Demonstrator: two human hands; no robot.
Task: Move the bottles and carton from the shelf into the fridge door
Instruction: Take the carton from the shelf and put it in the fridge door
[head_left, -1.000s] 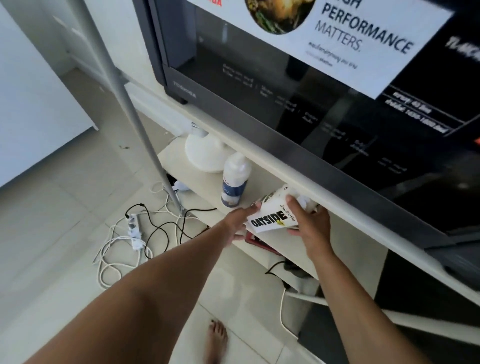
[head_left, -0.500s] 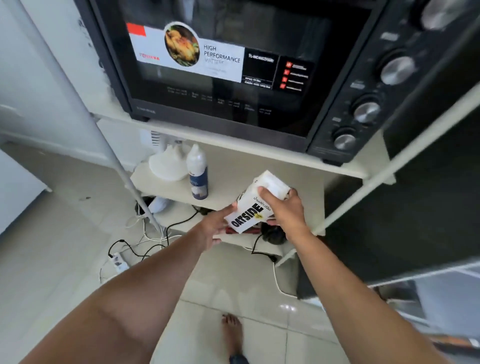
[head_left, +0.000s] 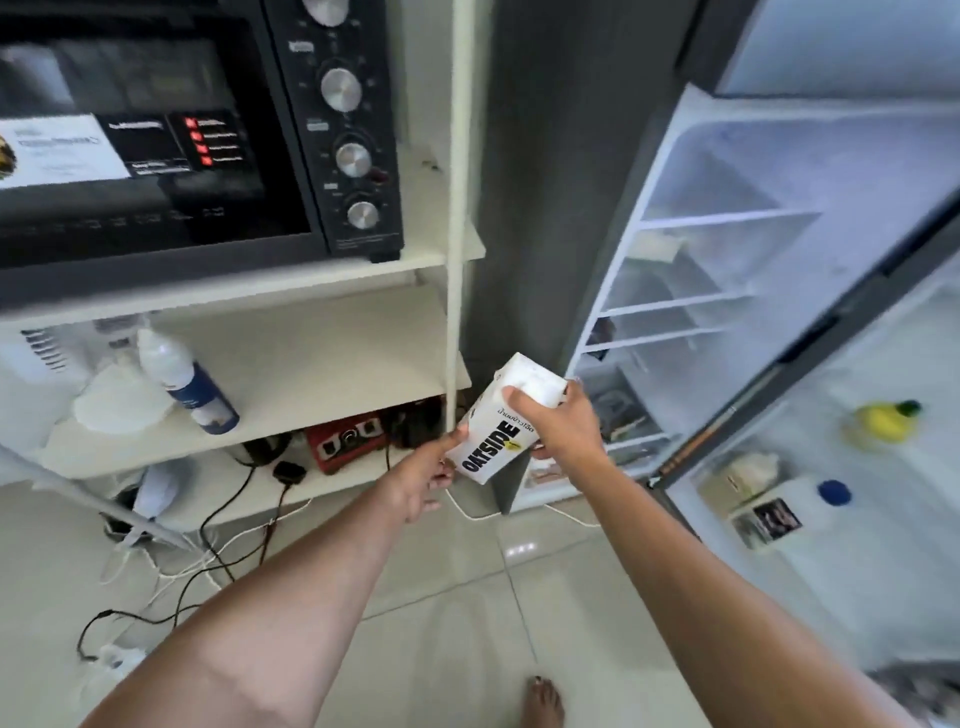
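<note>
While tilted, carton (head_left: 501, 428) sits in both hands.

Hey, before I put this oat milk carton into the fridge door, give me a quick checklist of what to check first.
1. Carton held firmly: ok, right hand wraps its top, left hand steadies the bottom.
2. Carton upright: not ok, it is tilted.
3. Carton closed: cannot tell.
4. Fridge door open: ok.
5. Free space in the door racks: ok, upper racks look bare; the lower ones hold blurred items.
6. Shelf emptied: not ok, a white bottle with a blue label remains.
</note>
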